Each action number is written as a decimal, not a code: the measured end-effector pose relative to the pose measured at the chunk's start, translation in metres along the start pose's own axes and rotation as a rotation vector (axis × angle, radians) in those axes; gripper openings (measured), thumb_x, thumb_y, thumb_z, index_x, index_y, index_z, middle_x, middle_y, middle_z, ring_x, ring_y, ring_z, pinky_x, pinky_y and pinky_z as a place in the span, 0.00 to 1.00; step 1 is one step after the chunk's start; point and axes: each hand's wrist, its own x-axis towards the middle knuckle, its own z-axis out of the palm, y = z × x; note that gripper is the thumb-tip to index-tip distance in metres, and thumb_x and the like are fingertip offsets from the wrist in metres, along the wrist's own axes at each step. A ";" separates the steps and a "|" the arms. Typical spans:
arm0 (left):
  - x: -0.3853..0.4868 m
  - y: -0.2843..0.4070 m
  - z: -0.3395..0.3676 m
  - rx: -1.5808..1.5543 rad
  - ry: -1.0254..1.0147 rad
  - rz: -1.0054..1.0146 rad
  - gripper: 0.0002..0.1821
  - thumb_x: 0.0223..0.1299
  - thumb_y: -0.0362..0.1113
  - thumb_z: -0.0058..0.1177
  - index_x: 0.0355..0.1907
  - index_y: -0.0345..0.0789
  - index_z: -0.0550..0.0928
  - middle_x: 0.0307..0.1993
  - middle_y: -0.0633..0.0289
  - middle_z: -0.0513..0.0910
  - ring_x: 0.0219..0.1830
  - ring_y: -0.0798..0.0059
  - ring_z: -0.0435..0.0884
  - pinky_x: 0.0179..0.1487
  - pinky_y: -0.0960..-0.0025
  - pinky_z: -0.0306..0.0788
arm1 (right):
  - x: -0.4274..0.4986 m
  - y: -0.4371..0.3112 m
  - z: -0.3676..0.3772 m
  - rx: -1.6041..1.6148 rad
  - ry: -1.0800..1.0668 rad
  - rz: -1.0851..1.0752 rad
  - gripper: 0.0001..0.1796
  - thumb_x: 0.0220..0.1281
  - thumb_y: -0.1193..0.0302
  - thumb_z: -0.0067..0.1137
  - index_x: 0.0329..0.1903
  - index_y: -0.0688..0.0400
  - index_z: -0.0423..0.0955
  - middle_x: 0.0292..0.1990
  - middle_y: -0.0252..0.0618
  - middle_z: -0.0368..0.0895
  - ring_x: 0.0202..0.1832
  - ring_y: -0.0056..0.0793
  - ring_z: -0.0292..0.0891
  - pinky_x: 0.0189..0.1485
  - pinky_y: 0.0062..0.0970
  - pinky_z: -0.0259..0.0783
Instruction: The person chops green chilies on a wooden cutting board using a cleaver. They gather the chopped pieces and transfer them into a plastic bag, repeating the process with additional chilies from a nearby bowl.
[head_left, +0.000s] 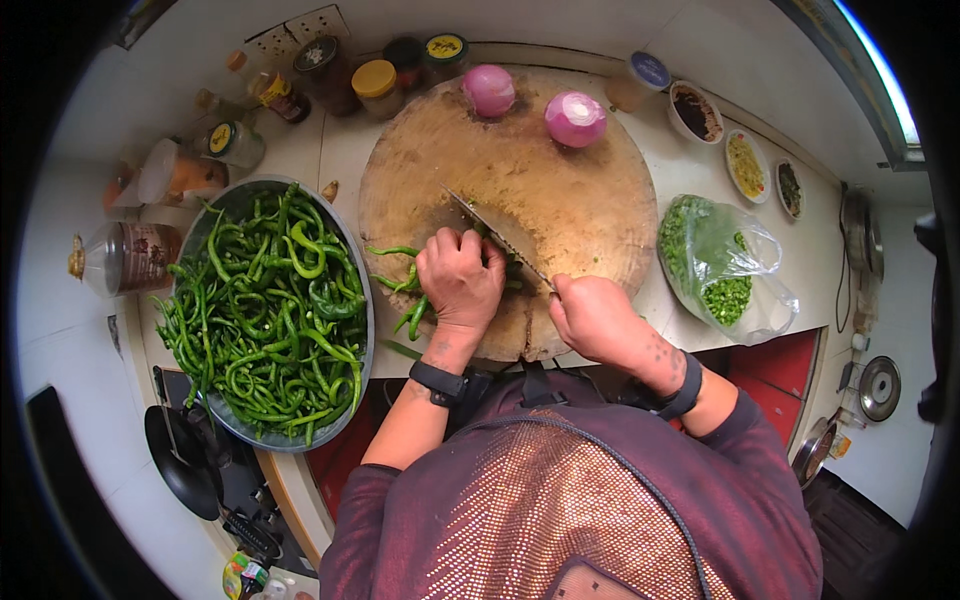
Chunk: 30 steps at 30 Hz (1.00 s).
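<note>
My left hand presses a bunch of green chili peppers against a round wooden chopping block. Their stem ends stick out on the left of the hand; the rest is mostly hidden under the fingers. Closed around a handle is my right hand, which holds a knife slanting up and left across the block. The blade stands edge-on beside my left fingertips, with bits of green next to it. Two peeled red onions, one at the block's far edge and another to its right, lie beyond the knife.
Left of the block stands a large metal basin heaped with green chilies. A clear plastic bag of chopped green pieces lies on the right. Jars and bottles line the back; small bowls sit back right. A black wok is lower left.
</note>
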 end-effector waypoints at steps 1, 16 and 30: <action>0.001 -0.001 0.000 0.006 -0.015 -0.003 0.08 0.51 0.36 0.59 0.25 0.37 0.76 0.30 0.57 0.74 0.36 0.56 0.75 0.41 0.56 0.67 | 0.002 0.000 0.003 -0.005 0.015 -0.009 0.10 0.61 0.69 0.52 0.31 0.64 0.74 0.22 0.56 0.79 0.29 0.58 0.79 0.34 0.52 0.74; 0.002 -0.004 0.003 -0.060 -0.005 -0.015 0.07 0.48 0.35 0.58 0.24 0.37 0.76 0.30 0.56 0.73 0.36 0.55 0.74 0.40 0.57 0.65 | 0.020 -0.011 0.011 -0.019 -0.007 0.043 0.13 0.58 0.69 0.53 0.25 0.67 0.76 0.24 0.60 0.79 0.30 0.61 0.78 0.36 0.53 0.74; -0.001 -0.005 0.004 -0.060 0.034 -0.003 0.06 0.49 0.32 0.58 0.26 0.36 0.75 0.29 0.56 0.72 0.35 0.54 0.74 0.39 0.55 0.65 | 0.025 -0.011 0.011 -0.002 -0.011 0.073 0.13 0.57 0.70 0.52 0.25 0.67 0.77 0.23 0.62 0.78 0.30 0.63 0.78 0.37 0.54 0.74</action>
